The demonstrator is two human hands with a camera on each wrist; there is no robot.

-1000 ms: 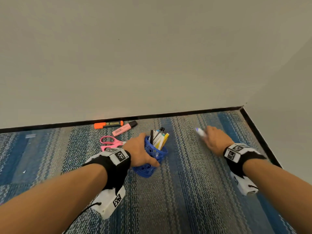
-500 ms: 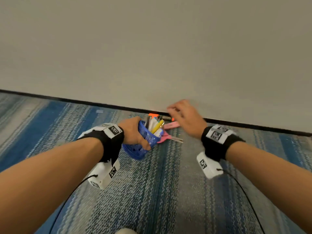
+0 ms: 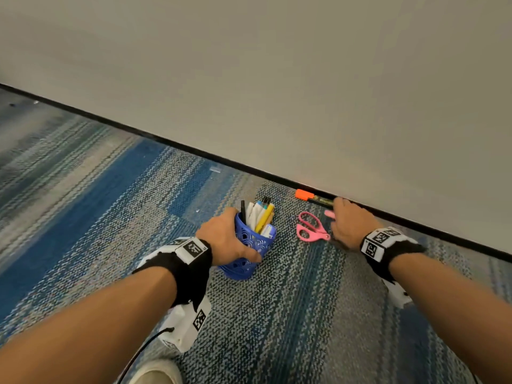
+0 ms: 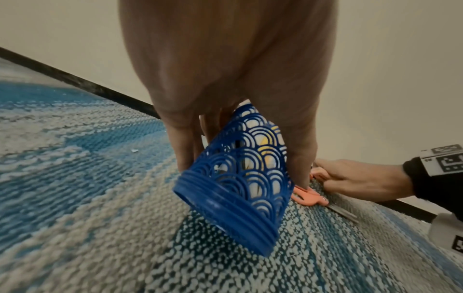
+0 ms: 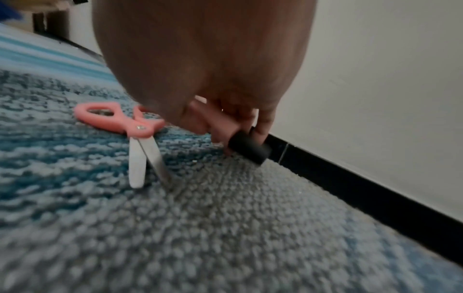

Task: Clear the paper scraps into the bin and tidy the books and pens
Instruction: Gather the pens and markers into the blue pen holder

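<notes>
My left hand (image 3: pixel 225 239) grips a blue lattice pen cup (image 3: pixel 250 249), tilted above the carpet and holding several pens (image 3: pixel 260 214). In the left wrist view the cup (image 4: pixel 240 170) leans with its base off the floor. My right hand (image 3: pixel 346 223) is down by the wall, fingers curled round a pink highlighter (image 5: pixel 220 123) with a black cap (image 5: pixel 250 146); only its pink end (image 3: pixel 329 214) shows in the head view. Pink scissors (image 3: pixel 310 228) lie on the carpet just left of that hand. An orange highlighter (image 3: pixel 313 197) lies against the skirting.
A striped blue and grey carpet (image 3: pixel 291 314) runs up to a pale wall with a black skirting (image 3: pixel 443 234). Small scraps (image 3: pixel 214 169) lie on the carpet near the skirting. A shoe tip (image 3: pixel 155 372) shows at the bottom edge.
My right hand dropped its white pen into the cup, swung left to the wall and closed on the pink highlighter. The left hand has kept hold of the cup as the view turned.
</notes>
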